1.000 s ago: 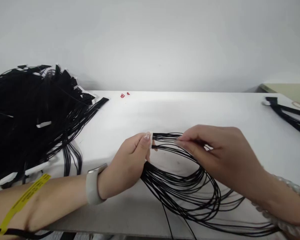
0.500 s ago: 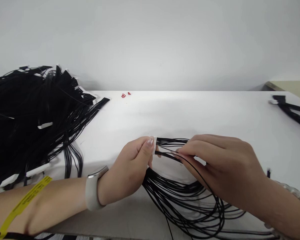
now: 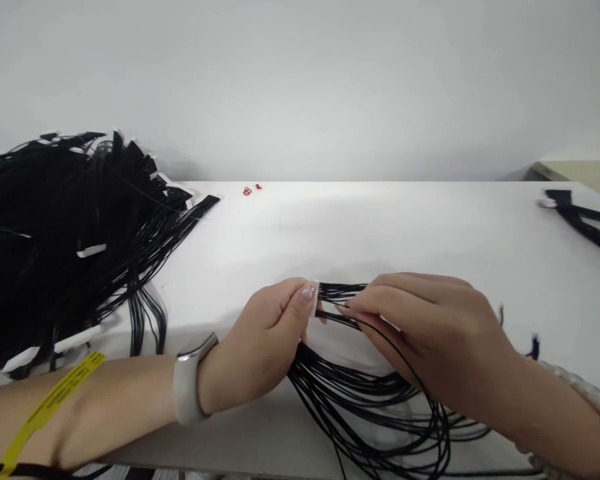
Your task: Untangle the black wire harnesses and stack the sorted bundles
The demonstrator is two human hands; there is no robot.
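Close work with both hands over a white table, seen from the head camera. At lower centre, in the left hand: a white connector, clamped between thumb and bent fingers with the grip closed. Standing out from the connector's right side, in an upper and a lower group with a gap between: black wires. Just right of the connector, in the right hand: a thin black wire, pinched between closed thumb and forefinger, with exact tip contact partly hidden. Below both hands, fanning from beneath the left palm: a looped wire bundle, curving right and passing under the right forearm. On the left wrist, a pale-banded watch; on the forearm, a yellow label; on the right wrist, a beaded bracelet. At left, a large heap of black cables with white ends. Near the back edge, small red pieces. At far right, a dark cable assembly.
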